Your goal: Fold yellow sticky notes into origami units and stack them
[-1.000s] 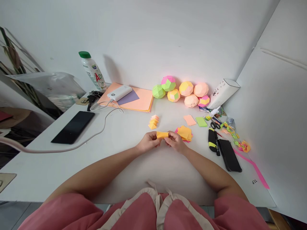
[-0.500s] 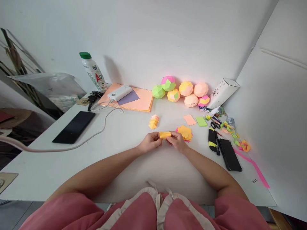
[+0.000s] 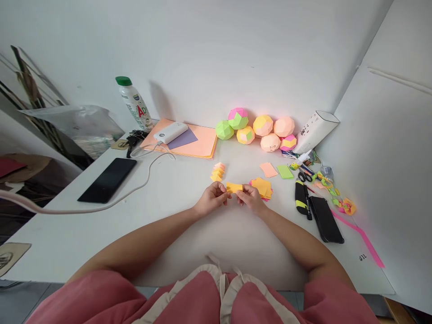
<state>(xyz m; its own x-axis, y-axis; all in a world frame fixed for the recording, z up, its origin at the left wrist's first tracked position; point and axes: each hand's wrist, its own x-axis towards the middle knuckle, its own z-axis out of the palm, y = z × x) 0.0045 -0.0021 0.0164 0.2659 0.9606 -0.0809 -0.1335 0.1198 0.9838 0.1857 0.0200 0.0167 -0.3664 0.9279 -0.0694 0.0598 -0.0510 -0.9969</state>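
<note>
Between my two hands is a small orange-yellow piece of paper [image 3: 234, 187], which looks folded into a strip. My left hand [image 3: 212, 196] pinches its left end, and my right hand [image 3: 250, 198] pinches the right end. Just behind my right hand lies a stack of orange paper squares [image 3: 262, 188] with pink edges showing beneath. Beyond my left hand stands a short row of folded orange and peach paper pieces [image 3: 218, 172]. A peach paper square [image 3: 268, 169] and a green one [image 3: 285, 171] lie farther back.
Several faceted paper balls [image 3: 263, 125] rest against the wall. To the right are scissors [image 3: 304, 176], a box cutter [image 3: 300, 196], a black phone-like case [image 3: 326, 219] and a white box [image 3: 317, 130]. On the left are a black phone [image 3: 107, 180], a cable, a power bank [image 3: 171, 132] and a bottle [image 3: 135, 103].
The whole view has shifted slightly. Both hands still hold the orange-yellow paper by its ends, and the left fingers have changed position a little.
</note>
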